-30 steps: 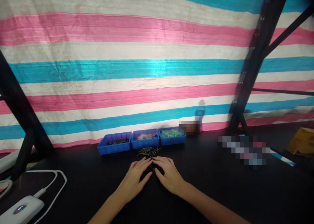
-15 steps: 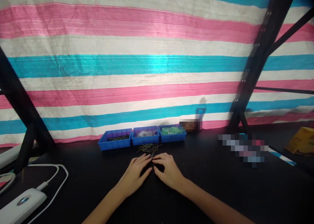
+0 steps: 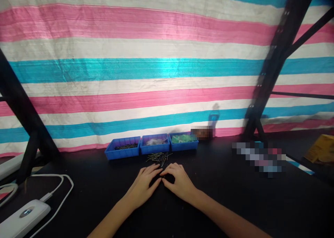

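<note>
Blue plastic makes the mid box (image 3: 154, 149), which sits on a black table (image 3: 221, 199) w/ a box on each side. Left of the mid box is the left box (image 3: 122, 154), w/ lots of thin dark sticks (image 3: 127, 146) in it. Right of the mid box is the right box (image 3: 184, 146), w/ green stuff (image 3: 182, 139) in it. Mid box has pale stuff (image 3: 156, 141) inside; can't tell what.

Pile of thin metal sticks (image 3: 158, 157) lies just in front of the mid box, crossed all diff. ways.

L hand (image 3: 144, 183) is in front of the mid box, closer to the person than the pile. Its fingers lie side by side, thumb stuck out. Can't tell if it's pinching anything. R hand (image 3: 181, 183) is in front too, a bit right of the mid box. Fingers & thumb curl like a ring, tips near L hand's tips. Can't tell if smth tiny is btwn them.

Far left of the mid box & nearer the person: white gadget (image 3: 24, 219) w/ a white cord (image 3: 65, 191). Behind the mid box: big stripy sheet (image 3: 130, 69), pink, blue & white. Way right of the mid box: yellow thing (image 3: 321, 149).
</note>
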`<state>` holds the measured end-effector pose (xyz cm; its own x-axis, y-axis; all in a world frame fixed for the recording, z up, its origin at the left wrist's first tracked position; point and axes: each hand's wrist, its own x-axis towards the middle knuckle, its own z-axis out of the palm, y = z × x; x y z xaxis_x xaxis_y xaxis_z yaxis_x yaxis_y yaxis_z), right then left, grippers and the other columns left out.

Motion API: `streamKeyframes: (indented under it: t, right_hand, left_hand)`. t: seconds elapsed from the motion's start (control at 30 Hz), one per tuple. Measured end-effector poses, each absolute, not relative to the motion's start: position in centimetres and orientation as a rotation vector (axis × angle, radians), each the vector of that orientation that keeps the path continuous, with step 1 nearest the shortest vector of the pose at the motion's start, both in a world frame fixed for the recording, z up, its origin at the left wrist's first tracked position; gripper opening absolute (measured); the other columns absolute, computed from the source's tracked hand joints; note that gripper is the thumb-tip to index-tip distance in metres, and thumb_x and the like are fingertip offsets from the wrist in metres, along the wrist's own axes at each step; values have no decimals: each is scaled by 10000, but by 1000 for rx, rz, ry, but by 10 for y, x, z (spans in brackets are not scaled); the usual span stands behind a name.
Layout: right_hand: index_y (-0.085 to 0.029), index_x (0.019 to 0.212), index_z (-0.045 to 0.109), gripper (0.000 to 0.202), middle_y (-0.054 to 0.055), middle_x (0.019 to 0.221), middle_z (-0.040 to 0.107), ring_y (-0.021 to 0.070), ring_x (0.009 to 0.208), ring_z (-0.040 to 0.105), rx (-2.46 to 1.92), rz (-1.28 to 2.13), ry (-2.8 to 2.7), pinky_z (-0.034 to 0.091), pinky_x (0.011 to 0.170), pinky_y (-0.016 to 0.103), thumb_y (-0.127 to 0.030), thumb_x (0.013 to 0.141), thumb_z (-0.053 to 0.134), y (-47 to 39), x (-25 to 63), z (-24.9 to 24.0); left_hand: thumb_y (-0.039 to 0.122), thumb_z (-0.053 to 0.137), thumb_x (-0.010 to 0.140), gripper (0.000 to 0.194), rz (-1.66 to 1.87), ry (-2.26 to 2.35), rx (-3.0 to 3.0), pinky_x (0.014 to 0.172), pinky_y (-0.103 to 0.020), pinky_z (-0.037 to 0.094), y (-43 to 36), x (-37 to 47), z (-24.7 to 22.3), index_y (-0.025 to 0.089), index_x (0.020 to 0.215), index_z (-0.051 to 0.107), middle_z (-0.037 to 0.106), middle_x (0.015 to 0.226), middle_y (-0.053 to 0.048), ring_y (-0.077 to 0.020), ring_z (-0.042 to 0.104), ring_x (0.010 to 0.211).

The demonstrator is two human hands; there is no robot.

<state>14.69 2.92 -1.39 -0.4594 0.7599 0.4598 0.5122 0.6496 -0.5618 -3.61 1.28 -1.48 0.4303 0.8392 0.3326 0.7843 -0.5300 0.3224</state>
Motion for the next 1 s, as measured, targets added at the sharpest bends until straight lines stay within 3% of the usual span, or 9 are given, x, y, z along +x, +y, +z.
streamKeyframes:
  t: [0.63,1.0]
  right_hand:
    - [-218,838,624,119,-7,830,626,142,802,543,-950,491,-2157,362,774,289,-274,850,520,25,147,-5]
    - [-214,914,605,114,1,833,607,133,777,548,-909,538,-2096,411,742,276,-234,840,521,24,147,-5]
  left_hand:
    - [308,422,867,250,836,1403,2549,916,-379,412,11,-35,-13,274,1038,602,538,1200,-32,-207,489,1077]
    - [297,466,835,187,1010,1459,2502,837,-344,442,8,-30,-3,253,903,635,592,1054,-33,-190,552,962]
